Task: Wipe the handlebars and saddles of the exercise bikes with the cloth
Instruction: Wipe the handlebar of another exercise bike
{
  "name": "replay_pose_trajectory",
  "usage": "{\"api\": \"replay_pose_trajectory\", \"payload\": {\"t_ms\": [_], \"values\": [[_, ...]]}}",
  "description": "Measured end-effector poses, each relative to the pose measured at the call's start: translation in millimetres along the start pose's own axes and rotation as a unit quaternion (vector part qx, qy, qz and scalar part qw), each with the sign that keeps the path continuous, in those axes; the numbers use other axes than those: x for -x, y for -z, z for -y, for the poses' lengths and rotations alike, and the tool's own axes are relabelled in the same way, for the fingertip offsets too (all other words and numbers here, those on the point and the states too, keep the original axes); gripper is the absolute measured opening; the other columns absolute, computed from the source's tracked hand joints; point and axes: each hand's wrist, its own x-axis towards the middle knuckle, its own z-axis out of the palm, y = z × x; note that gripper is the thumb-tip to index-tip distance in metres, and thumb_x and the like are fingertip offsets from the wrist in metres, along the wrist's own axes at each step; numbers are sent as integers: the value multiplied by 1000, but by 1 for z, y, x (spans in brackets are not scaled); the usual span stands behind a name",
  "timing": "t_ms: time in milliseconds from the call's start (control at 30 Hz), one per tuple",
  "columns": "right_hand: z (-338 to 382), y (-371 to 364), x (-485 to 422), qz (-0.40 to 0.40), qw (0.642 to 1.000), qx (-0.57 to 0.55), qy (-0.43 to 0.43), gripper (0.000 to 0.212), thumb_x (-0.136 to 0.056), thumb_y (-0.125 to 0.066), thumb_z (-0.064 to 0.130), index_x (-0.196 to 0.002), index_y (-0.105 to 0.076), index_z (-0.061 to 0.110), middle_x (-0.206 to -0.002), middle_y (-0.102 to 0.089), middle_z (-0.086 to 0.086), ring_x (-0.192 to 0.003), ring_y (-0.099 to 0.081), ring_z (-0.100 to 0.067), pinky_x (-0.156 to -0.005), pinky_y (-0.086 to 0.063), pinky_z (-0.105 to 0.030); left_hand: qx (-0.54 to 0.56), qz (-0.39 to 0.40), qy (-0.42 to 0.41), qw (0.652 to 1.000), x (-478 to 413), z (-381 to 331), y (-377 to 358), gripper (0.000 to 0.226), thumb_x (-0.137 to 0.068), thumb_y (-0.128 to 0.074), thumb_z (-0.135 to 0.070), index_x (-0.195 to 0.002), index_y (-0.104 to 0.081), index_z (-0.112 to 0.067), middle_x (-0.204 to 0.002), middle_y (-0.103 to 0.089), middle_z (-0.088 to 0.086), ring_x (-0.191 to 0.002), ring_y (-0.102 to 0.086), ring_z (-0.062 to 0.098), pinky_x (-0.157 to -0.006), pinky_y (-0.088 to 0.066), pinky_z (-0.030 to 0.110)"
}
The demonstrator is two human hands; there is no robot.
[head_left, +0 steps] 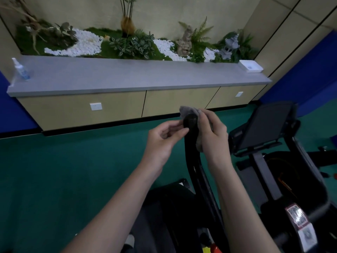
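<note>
Grey cloth (188, 109) round handlebar (190, 121), in grip of right hand (213, 136), pinch of left hand (162, 141).

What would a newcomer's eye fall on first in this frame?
Centre frame, the right hand wraps a grey cloth round the tip of a black handlebar, with the left hand curled close against it. Behind, white pebbles and greenery run along the wall above a grey counter, a spray bottle at its left end.
</note>
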Motion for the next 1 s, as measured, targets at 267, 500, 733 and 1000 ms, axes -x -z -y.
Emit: {"api": "replay_pose_trajectory", "payload": {"t_ms": [267, 500, 733, 1000], "values": [[-17, 1, 42, -77, 997, 7, 22, 15, -93, -58, 14, -104, -67, 17, -88, -70, 11, -81, -64, 0, -70, -48, -15, 22, 16, 40, 999, -2, 5, 1, 19, -81, -70, -8, -95, -70, -21, -87, -74, -10, -86, -67, 0, -70, -50, 14], [-19, -2, 53, -134, 984, 67, 92, 14, -85, -68, 5, -100, -69, 7, -98, -60, -7, -89, -58, -4, -79, -40, -4, 43, 27, 67, 996, -5, 8, 3, 32, -61, -75, -35, -90, -73, -25, -91, -74, -7, -89, -66, 5, -72, -49, 19], [-11, 10, 47, -123, 975, 38, 179, 26, -86, -67, 6, -109, -59, 13, -101, -62, 2, -96, -61, -4, -84, -49, -19, 36, 22, 101, 994, 7, 15, 1, 13, -75, -71, -32, -88, -75, -30, -92, -74, -3, -90, -67, 10, -82, -48, 30], [-25, 21, 25, -29, 948, 88, 304, 11, -84, -69, 3, -94, -68, -1, -110, -57, -12, -101, -58, -25, -91, -46, -26, 22, -55, 102, 993, 36, 22, 8, 16, -86, -66, -28, -99, -72, -23, -96, -74, -1, -93, -68, 13, -81, -48, 28]]}}
